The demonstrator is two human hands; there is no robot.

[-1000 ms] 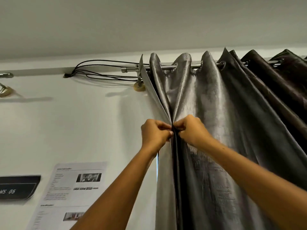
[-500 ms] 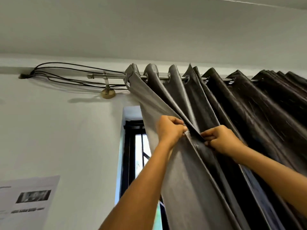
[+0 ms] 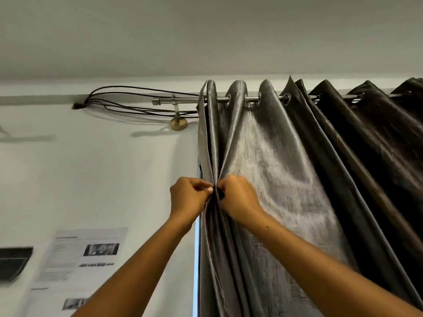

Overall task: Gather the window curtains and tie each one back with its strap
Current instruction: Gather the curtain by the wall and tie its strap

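A shiny grey curtain [image 3: 274, 170] hangs by eyelets from a metal rod [image 3: 235, 99] near the ceiling. Its folds run right into darker pleats [image 3: 370, 138]. My left hand [image 3: 188, 197] pinches the curtain's left edge fold. My right hand [image 3: 238, 197] pinches the neighbouring fold, so both hands meet knuckle to knuckle at one crease about halfway down the visible cloth. No strap shows in this view.
Black cables [image 3: 128, 101] loop along the wall to the rod's bracket [image 3: 178, 124]. Printed sheets [image 3: 87, 255] and a dark sign [image 3: 13, 261] are stuck on the white wall at lower left. A thin strip of window light [image 3: 196, 259] shows beside the curtain edge.
The curtain edge, pulled right half a second ago with the window exposed, is back over the window. Both hands have come together again at one crease.
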